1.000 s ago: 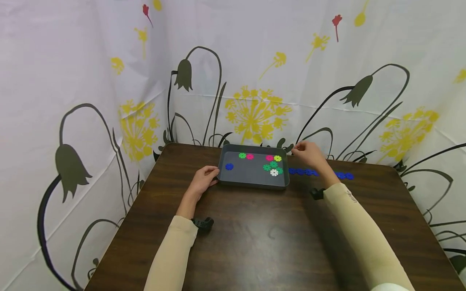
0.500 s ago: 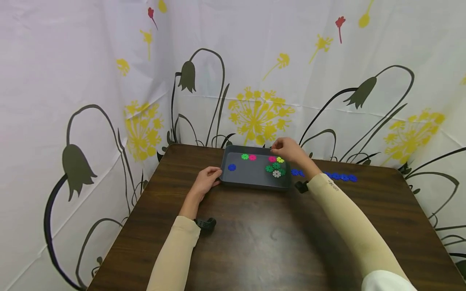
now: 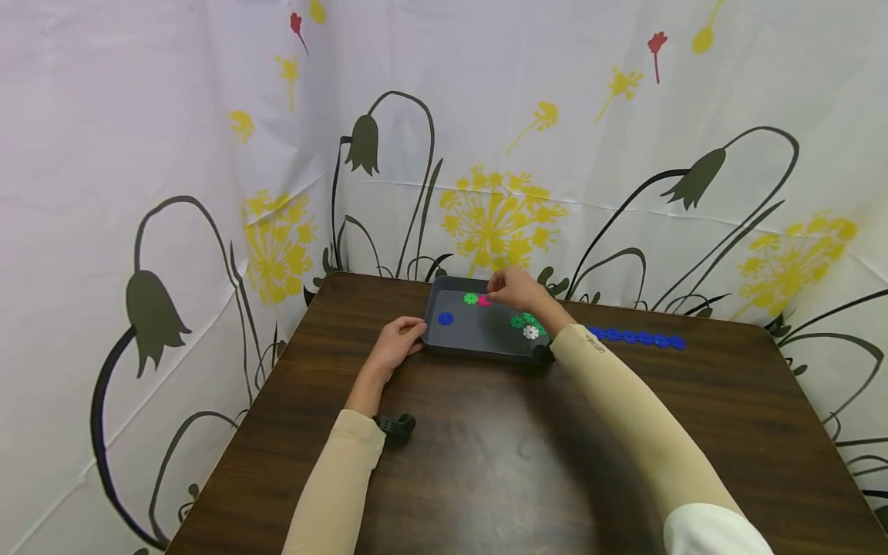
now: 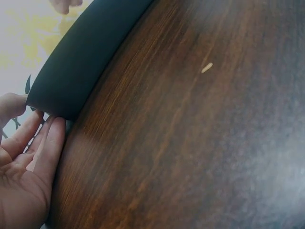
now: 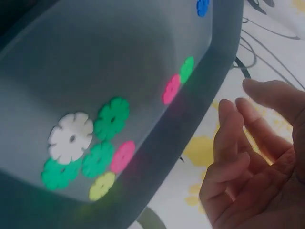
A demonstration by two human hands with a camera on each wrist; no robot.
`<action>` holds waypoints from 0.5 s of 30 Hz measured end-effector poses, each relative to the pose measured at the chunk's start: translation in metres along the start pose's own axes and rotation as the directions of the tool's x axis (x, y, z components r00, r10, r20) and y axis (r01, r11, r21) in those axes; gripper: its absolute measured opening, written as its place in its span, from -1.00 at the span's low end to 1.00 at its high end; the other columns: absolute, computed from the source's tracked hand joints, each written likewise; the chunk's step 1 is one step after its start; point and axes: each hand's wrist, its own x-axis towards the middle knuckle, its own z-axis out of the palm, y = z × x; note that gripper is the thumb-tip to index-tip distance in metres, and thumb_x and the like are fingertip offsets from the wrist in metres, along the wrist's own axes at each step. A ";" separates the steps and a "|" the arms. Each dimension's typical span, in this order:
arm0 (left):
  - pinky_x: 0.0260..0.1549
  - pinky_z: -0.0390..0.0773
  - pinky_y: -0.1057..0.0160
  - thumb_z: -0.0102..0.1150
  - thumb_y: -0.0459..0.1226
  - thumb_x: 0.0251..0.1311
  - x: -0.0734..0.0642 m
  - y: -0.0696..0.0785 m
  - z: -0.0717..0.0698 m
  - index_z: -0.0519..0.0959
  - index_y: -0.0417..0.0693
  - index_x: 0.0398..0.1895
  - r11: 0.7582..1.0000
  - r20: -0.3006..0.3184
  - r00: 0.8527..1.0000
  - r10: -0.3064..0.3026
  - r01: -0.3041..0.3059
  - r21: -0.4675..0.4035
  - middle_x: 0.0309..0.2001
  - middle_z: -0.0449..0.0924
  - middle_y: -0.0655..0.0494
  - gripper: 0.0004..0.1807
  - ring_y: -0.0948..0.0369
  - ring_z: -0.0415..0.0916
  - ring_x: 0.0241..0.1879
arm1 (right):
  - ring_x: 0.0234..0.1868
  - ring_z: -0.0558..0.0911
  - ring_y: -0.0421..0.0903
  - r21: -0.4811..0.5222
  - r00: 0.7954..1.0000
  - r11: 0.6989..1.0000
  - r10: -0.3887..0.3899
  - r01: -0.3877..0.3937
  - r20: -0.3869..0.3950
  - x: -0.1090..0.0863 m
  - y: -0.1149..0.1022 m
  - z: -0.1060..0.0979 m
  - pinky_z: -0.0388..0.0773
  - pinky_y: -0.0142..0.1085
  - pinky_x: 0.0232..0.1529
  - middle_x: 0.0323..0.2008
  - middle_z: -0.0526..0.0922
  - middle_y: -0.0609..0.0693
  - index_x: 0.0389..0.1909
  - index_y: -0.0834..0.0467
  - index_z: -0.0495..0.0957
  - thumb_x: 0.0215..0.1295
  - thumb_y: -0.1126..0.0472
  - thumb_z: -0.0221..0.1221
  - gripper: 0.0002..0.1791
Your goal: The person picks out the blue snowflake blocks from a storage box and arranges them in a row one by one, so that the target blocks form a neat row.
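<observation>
A dark grey tray (image 3: 479,344) lies near the back of the table. My left hand (image 3: 395,343) grips its left corner; in the left wrist view the thumb is at the rim and the fingers are against the outer wall. Over the tray's far side hovers my right hand (image 3: 520,290), fingers loosely bent and nothing seen between them. Inside the tray are flower-shaped plastic discs: blue (image 3: 445,318), light green (image 3: 471,298), pink (image 3: 484,301) and white (image 3: 530,332). The right wrist view also shows several darker green discs (image 5: 112,118), a second pink disc (image 5: 123,156) and a yellow disc (image 5: 102,186).
On the table right of the tray is a row of several blue discs (image 3: 628,337), its left end hidden by the right arm. A flower-print curtain (image 3: 499,116) hangs behind the dark wooden table (image 3: 472,455). A small pale speck (image 4: 207,67) is on the wood.
My right hand has moved left, from beyond the tray's right edge to over its far side. The left hand stays at the corner. The view has shifted slightly.
</observation>
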 end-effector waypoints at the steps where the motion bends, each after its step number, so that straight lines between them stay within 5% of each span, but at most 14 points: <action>1: 0.45 0.57 -0.07 0.12 -0.19 0.66 0.000 0.000 0.000 0.48 -0.28 0.44 1.000 0.000 1.000 0.000 0.000 0.003 0.42 0.50 -0.28 -0.53 -0.10 0.46 0.47 | 0.00 0.69 0.07 0.002 1.000 1.000 -0.007 0.007 -0.005 0.003 -0.002 0.002 0.67 -0.07 0.04 0.05 0.77 0.19 0.03 0.23 0.67 0.53 0.18 0.28 -0.78; 6: 0.46 0.56 -0.07 0.12 -0.17 0.66 0.002 0.001 0.000 0.48 -0.29 0.45 1.000 0.003 1.000 0.003 -0.003 0.012 0.43 0.49 -0.29 -0.52 -0.11 0.45 0.48 | 0.00 0.71 0.09 0.024 0.999 0.999 -0.021 0.022 -0.031 0.019 -0.014 0.013 0.70 -0.05 0.04 0.04 0.77 0.19 -0.01 0.23 0.67 0.49 0.19 0.31 -0.79; 15: 0.43 0.60 -0.05 0.13 -0.15 0.65 0.001 0.001 0.001 0.49 -0.28 0.44 1.000 0.006 1.000 -0.011 0.011 0.013 0.41 0.51 -0.25 -0.51 -0.08 0.50 0.42 | -0.18 0.58 -0.04 -0.051 0.998 0.998 0.048 -0.045 0.044 0.035 -0.031 0.043 0.56 -0.16 -0.13 -0.08 0.72 0.04 -0.09 0.10 0.66 0.50 0.14 0.30 -0.87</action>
